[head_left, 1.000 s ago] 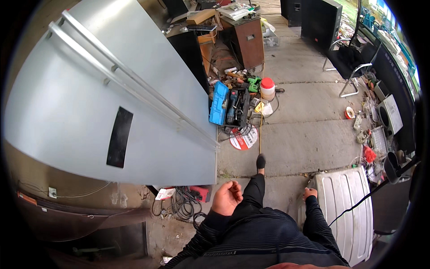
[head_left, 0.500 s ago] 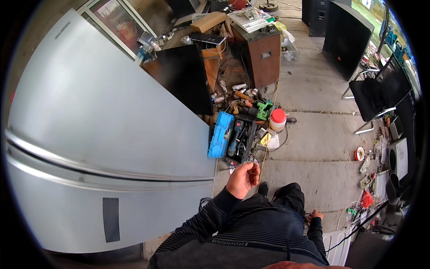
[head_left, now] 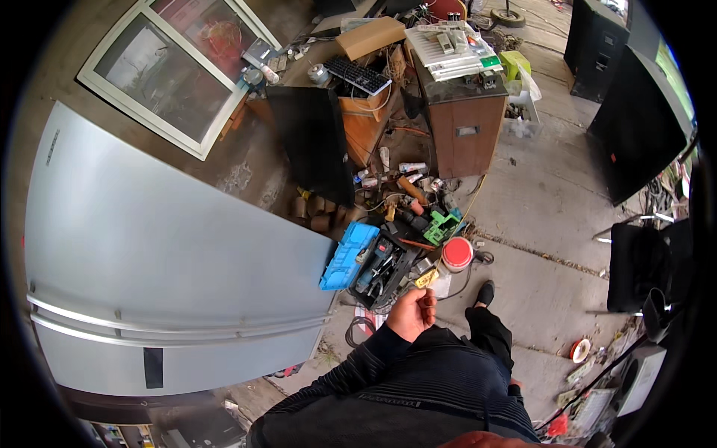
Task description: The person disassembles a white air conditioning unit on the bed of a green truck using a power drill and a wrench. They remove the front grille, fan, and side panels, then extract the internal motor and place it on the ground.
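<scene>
My left hand [head_left: 413,313] is raised in front of my body with its fingers curled in; whatever they hold, if anything, is hidden. Beyond it on the floor lies an opened tool case with a blue lid [head_left: 349,255] and a power tool [head_left: 376,270] inside. A yellow object [head_left: 427,278] and a tub with a red lid [head_left: 457,254] are close past my fingers. Only a sliver of my right hand [head_left: 515,384] shows beside my leg, and its fingers cannot be made out.
A silver fridge [head_left: 172,239] stands at the left. Ahead are a green tool [head_left: 442,227], scattered bottles, a brown cabinet [head_left: 464,142] and a keyboard [head_left: 358,75]. A black chair [head_left: 642,261] stands at the right. Cables and a white-and-orange ring [head_left: 579,350] lie on the floor.
My view has shifted, with the fridge lower and more window showing. One foot has stepped forward. My left hand stays raised and curled, while my right hand is now mostly hidden behind my leg.
</scene>
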